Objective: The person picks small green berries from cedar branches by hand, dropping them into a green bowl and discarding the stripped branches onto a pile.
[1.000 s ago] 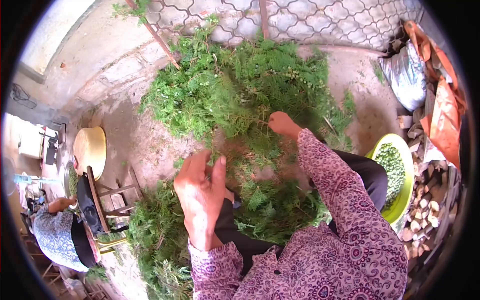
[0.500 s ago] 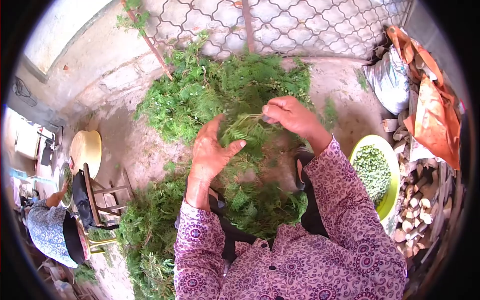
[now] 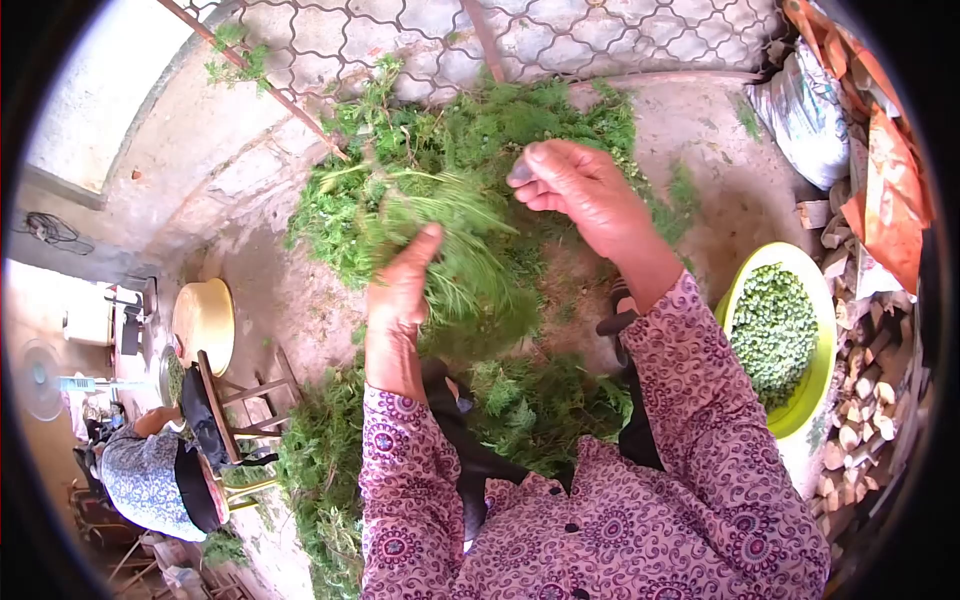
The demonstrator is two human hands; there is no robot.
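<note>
My left hand (image 3: 402,285) is wrapped round a feathery green sprig (image 3: 450,225), its thumb across the stems and the foliage blurred by motion. To the right and a little higher, my right hand (image 3: 575,185) is closed in a pinch, apart from the sprig. Something small and grey shows at its fingertips, too unclear to name. Beyond both hands lies a heap of green branches (image 3: 480,125) on the ground. More cut greenery (image 3: 545,410) lies between my legs.
A yellow-green basin (image 3: 827,345) of small green berries stands at right, beside stacked firewood (image 3: 865,410) and a white sack (image 3: 805,120). At left are a yellow tub (image 3: 215,325), a wooden chair (image 3: 215,405) and a seated person (image 3: 150,480). A lattice gate (image 3: 400,40) is ahead.
The left hand has closed round the sprig, which has swung up and left. My right hand has let go of the sprig and moved slightly upward. The view has shifted left.
</note>
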